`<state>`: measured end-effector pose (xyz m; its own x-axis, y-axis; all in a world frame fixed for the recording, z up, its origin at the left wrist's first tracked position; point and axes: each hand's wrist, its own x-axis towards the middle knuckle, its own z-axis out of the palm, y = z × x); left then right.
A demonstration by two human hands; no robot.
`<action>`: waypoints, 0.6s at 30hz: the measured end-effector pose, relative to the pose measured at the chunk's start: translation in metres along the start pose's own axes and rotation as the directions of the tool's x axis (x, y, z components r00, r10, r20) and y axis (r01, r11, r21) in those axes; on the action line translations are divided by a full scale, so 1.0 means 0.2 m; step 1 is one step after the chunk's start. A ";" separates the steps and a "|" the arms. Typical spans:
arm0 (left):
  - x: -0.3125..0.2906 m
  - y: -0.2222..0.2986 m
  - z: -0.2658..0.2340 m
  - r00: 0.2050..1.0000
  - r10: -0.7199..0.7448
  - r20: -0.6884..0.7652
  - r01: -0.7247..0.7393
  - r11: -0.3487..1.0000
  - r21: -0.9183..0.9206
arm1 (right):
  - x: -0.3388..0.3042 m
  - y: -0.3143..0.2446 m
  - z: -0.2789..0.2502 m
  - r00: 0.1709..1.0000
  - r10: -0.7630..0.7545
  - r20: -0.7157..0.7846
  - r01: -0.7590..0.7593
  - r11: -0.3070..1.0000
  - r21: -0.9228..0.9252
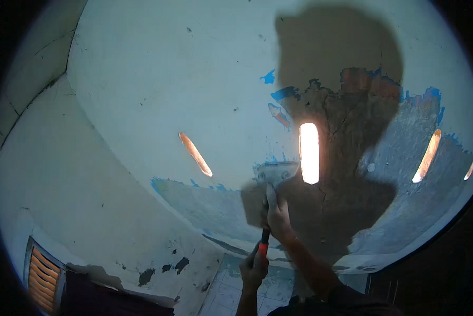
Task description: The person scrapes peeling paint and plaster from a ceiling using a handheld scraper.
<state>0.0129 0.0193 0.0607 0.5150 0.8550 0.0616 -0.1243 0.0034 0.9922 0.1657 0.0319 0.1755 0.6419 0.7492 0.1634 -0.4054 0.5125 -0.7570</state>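
Observation:
A long-handled scraper [278, 171] has its wide metal blade against the pale painted wall [194, 100], just left of a bright upright slot [309, 154]. My right hand [278, 213] is closed around the upper handle, close below the blade. Lower down, my left hand [253, 271] grips the handle near its orange-red band. Around the blade, ragged blue paint edges border a bare grey patch [194, 204] below. More bare wall extends to the right, partly under a large dark shadow.
Other narrow lit slots pierce the wall, one at left [196, 154] and one at right [426, 156]. A louvred opening [43, 275] is at lower left, beside dark cloth [110, 297]. The adjoining wall [83, 184] has chipped patches. Pale floor tiles [223, 292] show below.

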 end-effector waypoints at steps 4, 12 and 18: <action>0.05 0.20 0.12 0.997 0.036 0.071 -0.034 0.999 -0.040 | 0.06 -0.19 0.07 0.984 0.173 -0.041 -0.169 0.982 0.084; -0.12 -0.12 0.11 0.995 -0.095 0.043 0.095 0.995 -0.002 | -0.13 0.10 -0.20 0.992 0.109 -0.068 -0.107 0.994 0.032; -0.12 0.03 0.19 0.994 -0.068 0.081 0.067 0.998 0.014 | -0.20 0.03 -0.19 0.994 0.091 -0.061 -0.088 0.995 0.041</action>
<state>0.0330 -0.0204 0.0701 0.5896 0.8077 0.0027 -0.0778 0.0534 0.9955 0.1612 -0.0111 0.1399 0.6409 0.7656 0.0555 -0.4868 0.4613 -0.7418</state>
